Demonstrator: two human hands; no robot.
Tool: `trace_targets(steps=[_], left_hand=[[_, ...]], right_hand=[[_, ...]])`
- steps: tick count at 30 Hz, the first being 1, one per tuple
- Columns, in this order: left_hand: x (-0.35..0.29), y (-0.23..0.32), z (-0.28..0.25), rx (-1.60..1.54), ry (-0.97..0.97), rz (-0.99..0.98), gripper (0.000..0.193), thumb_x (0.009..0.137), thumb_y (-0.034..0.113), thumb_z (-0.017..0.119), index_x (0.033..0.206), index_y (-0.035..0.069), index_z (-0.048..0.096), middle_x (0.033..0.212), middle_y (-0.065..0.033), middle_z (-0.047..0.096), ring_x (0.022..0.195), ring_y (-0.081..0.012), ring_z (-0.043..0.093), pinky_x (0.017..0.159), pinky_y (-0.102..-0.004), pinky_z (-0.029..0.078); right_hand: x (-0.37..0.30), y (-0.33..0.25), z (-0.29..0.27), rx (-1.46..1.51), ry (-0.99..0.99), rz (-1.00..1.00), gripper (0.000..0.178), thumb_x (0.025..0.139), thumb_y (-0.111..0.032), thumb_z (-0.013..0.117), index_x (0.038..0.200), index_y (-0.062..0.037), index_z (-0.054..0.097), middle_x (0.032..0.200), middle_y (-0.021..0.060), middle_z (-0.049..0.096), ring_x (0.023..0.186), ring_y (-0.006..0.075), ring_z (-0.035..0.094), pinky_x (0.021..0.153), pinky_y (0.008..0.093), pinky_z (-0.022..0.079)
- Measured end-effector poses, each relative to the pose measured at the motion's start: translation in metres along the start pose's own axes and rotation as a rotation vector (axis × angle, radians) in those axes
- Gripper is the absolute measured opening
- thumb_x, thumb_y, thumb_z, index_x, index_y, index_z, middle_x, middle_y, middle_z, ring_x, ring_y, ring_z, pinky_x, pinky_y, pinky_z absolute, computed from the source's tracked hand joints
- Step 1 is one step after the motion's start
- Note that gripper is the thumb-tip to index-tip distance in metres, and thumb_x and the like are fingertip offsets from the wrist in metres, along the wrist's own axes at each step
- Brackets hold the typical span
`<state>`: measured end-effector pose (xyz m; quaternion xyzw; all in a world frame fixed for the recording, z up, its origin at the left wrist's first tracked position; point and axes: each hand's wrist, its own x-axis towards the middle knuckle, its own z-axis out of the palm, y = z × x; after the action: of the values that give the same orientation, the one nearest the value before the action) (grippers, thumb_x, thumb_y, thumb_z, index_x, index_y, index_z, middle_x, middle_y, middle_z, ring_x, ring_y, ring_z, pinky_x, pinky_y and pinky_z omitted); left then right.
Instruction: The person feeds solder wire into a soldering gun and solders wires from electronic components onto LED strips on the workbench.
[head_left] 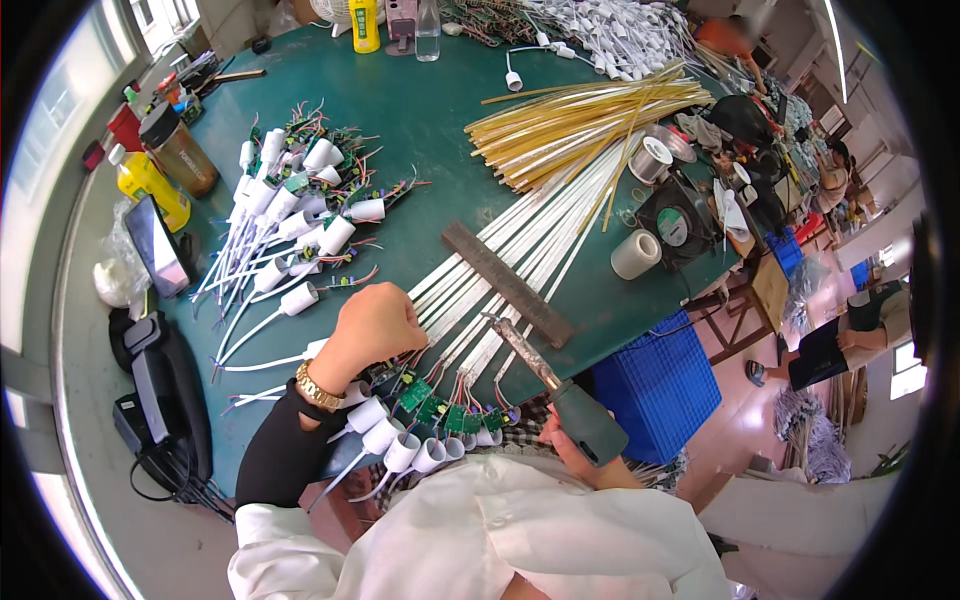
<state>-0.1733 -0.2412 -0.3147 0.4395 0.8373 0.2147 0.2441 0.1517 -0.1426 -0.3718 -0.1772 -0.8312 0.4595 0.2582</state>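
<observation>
The scene is taken from a single head-worn fisheye view, aimed steeply down and forward over a green bench. The picture is ringed by the black lens rim, and straight edges are bent toward it. The nearest ground is filled by the wearer's white garment at 6 o'clock, very close to the lens. The far bench edge is seen toward 12 o'clock, the floor at 3 and 9 o'clock. No second view is supplied.
</observation>
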Motion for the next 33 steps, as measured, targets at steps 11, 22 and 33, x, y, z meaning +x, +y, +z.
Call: trace_targets(steps=[11, 22, 33], left_hand=[[0.001, 0.003, -0.002, -0.009, -0.013, -0.001, 0.013, 0.060, 0.014, 0.072, 0.062, 0.002, 0.068, 0.056, -0.0135, 0.061, 0.051, -0.0269, 0.060, 0.057, -0.0350, 0.049], [0.000, 0.009, -0.004, 0.002, -0.061, -0.055, 0.010, 0.061, 0.012, 0.070, 0.062, 0.003, 0.068, 0.057, -0.0110, 0.064, 0.052, -0.0246, 0.062, 0.056, -0.0332, 0.049], [-0.007, -0.002, -0.005, -0.090, -0.032, 0.135, 0.009, 0.072, 0.008, 0.069, 0.074, 0.001, 0.063, 0.070, -0.0127, 0.061, 0.060, -0.0279, 0.061, 0.058, -0.0379, 0.048]], right_hand=[[0.016, 0.024, 0.013, 0.606, -0.069, 0.045, 0.041, 0.098, -0.026, 0.056, 0.129, -0.0045, 0.040, 0.086, 0.0102, 0.056, 0.077, 0.0227, 0.060, 0.071, 0.0388, 0.052], [0.019, 0.043, 0.005, 0.801, -0.224, 0.121, 0.043, 0.100, -0.021, 0.052, 0.139, -0.0092, 0.038, 0.090, 0.0088, 0.055, 0.089, 0.0212, 0.061, 0.080, 0.0379, 0.050], [0.028, 0.014, -0.004, 0.773, -0.174, 0.249, 0.040, 0.095, -0.021, 0.059, 0.128, -0.0085, 0.042, 0.089, 0.0154, 0.058, 0.083, 0.0275, 0.062, 0.078, 0.0455, 0.051]])
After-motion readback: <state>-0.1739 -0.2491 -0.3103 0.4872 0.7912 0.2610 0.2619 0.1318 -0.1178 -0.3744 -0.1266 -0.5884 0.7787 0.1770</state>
